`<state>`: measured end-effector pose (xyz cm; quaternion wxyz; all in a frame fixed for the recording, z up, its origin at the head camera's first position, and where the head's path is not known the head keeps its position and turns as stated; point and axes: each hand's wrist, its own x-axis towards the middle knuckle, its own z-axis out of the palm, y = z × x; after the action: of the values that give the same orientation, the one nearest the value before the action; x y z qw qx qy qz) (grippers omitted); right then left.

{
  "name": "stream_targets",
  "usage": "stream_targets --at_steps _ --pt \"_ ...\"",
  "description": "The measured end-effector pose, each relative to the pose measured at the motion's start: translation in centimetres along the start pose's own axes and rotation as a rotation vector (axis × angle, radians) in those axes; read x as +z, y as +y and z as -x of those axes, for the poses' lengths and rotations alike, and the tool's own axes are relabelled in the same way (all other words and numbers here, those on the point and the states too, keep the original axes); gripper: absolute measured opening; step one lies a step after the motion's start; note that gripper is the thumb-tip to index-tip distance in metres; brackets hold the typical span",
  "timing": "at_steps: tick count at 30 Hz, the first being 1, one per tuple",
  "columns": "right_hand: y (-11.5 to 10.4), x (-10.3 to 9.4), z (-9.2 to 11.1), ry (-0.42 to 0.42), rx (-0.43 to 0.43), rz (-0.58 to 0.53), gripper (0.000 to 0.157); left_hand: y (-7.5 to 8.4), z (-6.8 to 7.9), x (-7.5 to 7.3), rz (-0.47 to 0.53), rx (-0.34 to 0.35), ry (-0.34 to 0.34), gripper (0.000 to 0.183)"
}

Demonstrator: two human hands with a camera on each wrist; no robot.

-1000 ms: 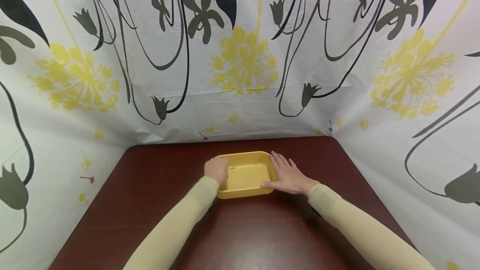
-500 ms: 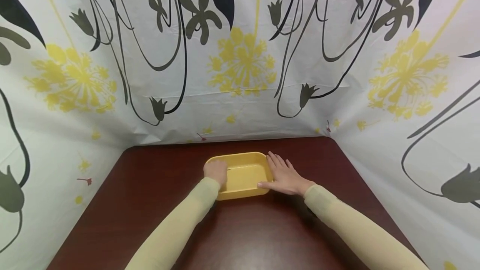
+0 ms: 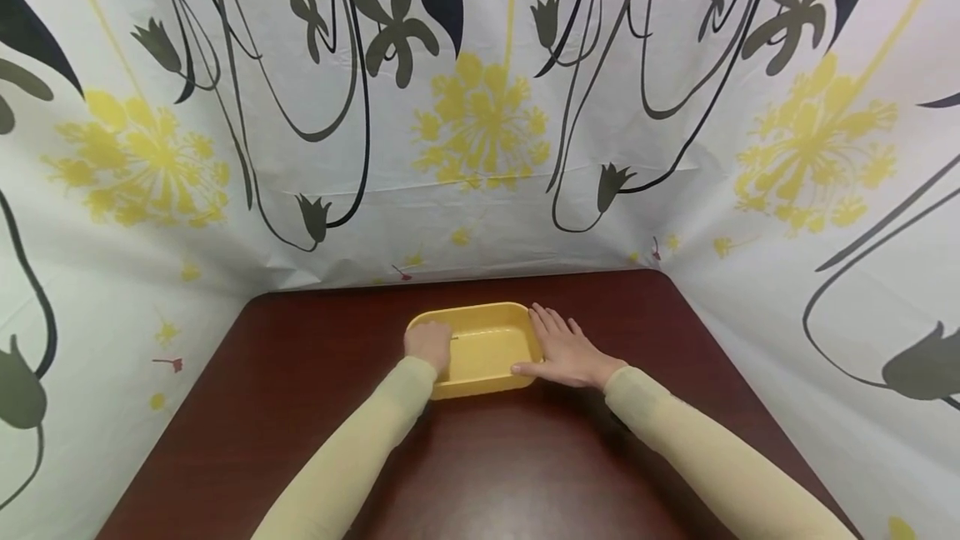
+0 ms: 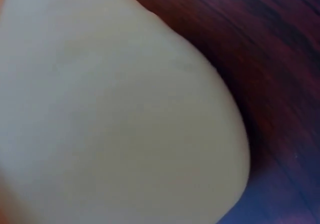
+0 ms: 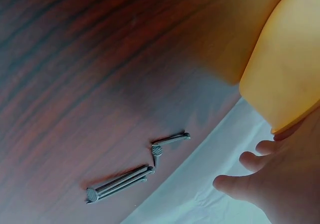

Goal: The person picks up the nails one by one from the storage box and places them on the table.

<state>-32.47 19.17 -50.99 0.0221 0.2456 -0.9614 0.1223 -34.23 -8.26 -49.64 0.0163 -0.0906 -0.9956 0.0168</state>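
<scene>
A shallow yellow tray [image 3: 495, 348] stands on the table in the middle of the head view. My left hand [image 3: 428, 345] reaches over the tray's left end with its fingers curled. A thin, dark, nail-like tip [image 3: 453, 338] sticks out beside these fingers, and they seem to hold it; its other end is hidden. With its fingers spread straight, my right hand [image 3: 570, 352] rests against the tray's right end, thumb on the near corner. Several grey nails [image 5: 122, 185] with patterned heads lie on the table in the right wrist view. A sleeve [image 4: 125, 108] fills most of the left wrist view.
The dark red-brown table [image 3: 480, 457] has rounded far corners. A white cloth [image 3: 480, 223] with a flower print hangs behind it and along both sides. Pale yellow sleeves [image 3: 360, 448] cover both forearms.
The tray has shifted slightly left, with my right hand staying against its end. My left hand has barely moved and now covers more of the thin dark piece.
</scene>
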Motion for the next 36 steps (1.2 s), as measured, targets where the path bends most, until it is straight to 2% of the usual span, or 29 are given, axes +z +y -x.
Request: stream_targets --at_steps 9,17,23,29,36 --pt "0.0 0.1 -0.2 -0.024 0.011 0.004 0.124 -0.3 0.2 0.1 0.019 0.018 0.037 0.007" --pt "-0.1 -0.2 -0.1 -0.032 0.01 0.006 0.125 -0.2 0.9 -0.2 0.017 0.073 0.105 0.01" --pt "0.0 -0.1 -0.1 -0.032 0.007 0.004 0.124 -0.3 1.2 -0.5 0.027 0.109 0.115 0.014" --pt "-0.2 -0.3 -0.1 -0.036 0.008 0.0 0.124 -0.2 1.5 -0.7 0.013 0.137 0.131 0.019" --pt "-0.3 -0.3 -0.1 -0.039 0.015 -0.004 0.124 -0.1 2.1 -1.2 -0.043 0.158 0.164 0.012"
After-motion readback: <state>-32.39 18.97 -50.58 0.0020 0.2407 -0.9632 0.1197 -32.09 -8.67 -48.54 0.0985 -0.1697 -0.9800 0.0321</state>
